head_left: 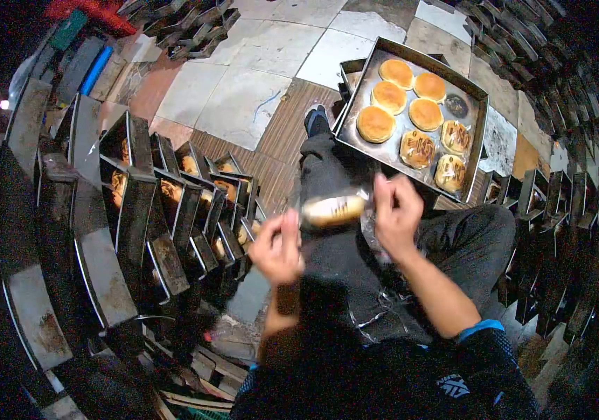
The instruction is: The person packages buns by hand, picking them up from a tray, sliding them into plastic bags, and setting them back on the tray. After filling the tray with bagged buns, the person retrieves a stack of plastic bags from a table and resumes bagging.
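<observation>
A bun in a clear printed plastic bag (336,208) hangs in the air over my lap, blurred by motion. My left hand (278,246) pinches one end of the bag, and my right hand (397,210) grips the other end with fingers closed. Beyond my right hand, a metal baking tray (364,148) rests at a tilt near my knee. On it lie several bare golden buns (376,124) and, at its near right corner, 3 bagged buns (418,149) with dark print. Clear plastic (383,297) lies on my lap.
Stacked metal trays (147,203) holding browned buns stand close on my left. More stacks of dark trays (558,210) rise on the right. The floor is worn tile (243,91). A blue rod-like object (97,71) and a red object (103,12) are at the upper left.
</observation>
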### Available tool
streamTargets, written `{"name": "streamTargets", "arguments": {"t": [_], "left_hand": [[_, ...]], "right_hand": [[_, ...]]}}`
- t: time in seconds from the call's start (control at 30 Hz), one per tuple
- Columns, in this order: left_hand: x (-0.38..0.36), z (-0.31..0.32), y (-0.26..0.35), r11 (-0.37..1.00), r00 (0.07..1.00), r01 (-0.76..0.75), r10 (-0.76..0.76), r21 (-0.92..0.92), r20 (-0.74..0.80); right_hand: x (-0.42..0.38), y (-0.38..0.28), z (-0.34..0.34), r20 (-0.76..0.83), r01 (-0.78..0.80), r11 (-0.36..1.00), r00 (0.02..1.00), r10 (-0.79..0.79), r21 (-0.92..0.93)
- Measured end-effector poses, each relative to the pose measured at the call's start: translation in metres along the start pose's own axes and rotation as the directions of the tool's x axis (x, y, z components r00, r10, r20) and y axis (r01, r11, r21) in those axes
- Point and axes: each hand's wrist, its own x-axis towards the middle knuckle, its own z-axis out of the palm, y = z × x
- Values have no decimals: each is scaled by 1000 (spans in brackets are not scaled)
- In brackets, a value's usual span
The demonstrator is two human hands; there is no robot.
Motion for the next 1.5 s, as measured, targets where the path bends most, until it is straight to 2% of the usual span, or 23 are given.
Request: {"name": "streamTargets", "arguments": {"t": [0.03, 0.1, 0.2, 0.23, 0.3, 0.33, 0.37, 0.43, 0.5, 0.63, 0.73, 0.83, 0.9, 0.97, 1.03, 1.07, 1.13, 1.17, 1.2, 1.23, 1.4, 1.47, 1.5], "left_hand": [[-14, -16, 1, 989, 988, 145, -145, 8, 61], [-46, -41, -25, 947, 979, -184, 151, 264, 138], [-78, -60, -11, 845, 934, -291, 148, 449, 326], [-81, -61, -7, 847, 947, -272, 152, 456, 282], [-88, -64, 5, 850, 973, -223, 164, 476, 163], [-82, -54, 15, 967, 1000, -5, -3, 254, 29], [-67, -47, 27, 938, 993, -113, 96, 329, 66], [-39, -24, 41, 966, 999, 7, -20, 258, 50], [-9, -8, 41, 959, 985, 16, -65, 282, 162], [11, 20, 42, 985, 980, -33, 0, 167, 198], [-2, 40, 14, 985, 947, -45, -11, 169, 320], [-37, 75, -25, 961, 792, -85, -95, 264, 603], [-55, 102, -22, 817, 709, -475, 134, 327, 693], [-72, 103, -55, 717, 643, -533, -2, 449, 766], [-75, 102, -78, 584, 578, -608, -138, 538, 804], [-72, 99, -79, 603, 518, -578, -249, 550, 818], [-67, 91, -76, 668, 456, -507, -328, 544, 827], [-68, 89, -73, 663, 458, -512, -328, 547, 826], [-68, 88, -70, 674, 439, -520, -315, 525, 841], [-69, 87, -66, 681, 419, -532, -304, 503, 856], [-86, 91, -60, 668, 563, -547, -152, 505, 812], [-86, 93, -59, 708, 562, -533, -114, 464, 819], [-86, 92, -55, 754, 571, -498, -86, 428, 816]], "right_hand": [[-24, -1, -9, 41, -141, 990, 989, 140, 23], [-76, 11, -25, 145, -296, 954, 943, 299, -38], [-127, 42, -43, 446, -594, 792, 677, 586, -139], [-130, 48, -53, 432, -603, 786, 679, 594, -133], [-80, 14, -72, 346, -251, 932, 877, 333, -262], [-63, -2, -75, 357, -219, 960, 894, 270, -176], [-47, -15, -73, 362, -180, 980, 910, 200, -88], [-22, -37, -56, 531, 182, 982, 828, -179, 47], [-17, -31, -32, 643, 155, 983, 745, -180, 95], [26, 14, -43, 700, -257, 963, 702, 129, 81], [57, 98, -66, 370, -622, 783, 728, 578, 0], [123, 135, -105, 85, -827, 531, 552, 829, 187], [150, 190, -138, -96, -711, 648, 651, 753, 273], [162, 269, -175, -382, -651, 747, 729, 568, -132], [141, 247, -182, -193, -574, 675, 809, 556, -463], [110, 231, -169, -82, -343, 819, 935, 346, -460], [64, 119, -153, 404, -353, 765, 688, 602, -539], [29, 111, -151, 661, -144, 949, 688, 299, -280], [-2, 101, -148, 789, -163, 984, 595, 151, -66], [-22, 73, -145, 795, 72, 980, 597, 105, -184], [-70, 57, -144, 575, -110, 953, 776, 259, -281], [-68, 59, -145, 456, 133, 985, 887, -68, -111], [-71, 61, -149, 438, 135, 985, 896, -75, -108]]}}
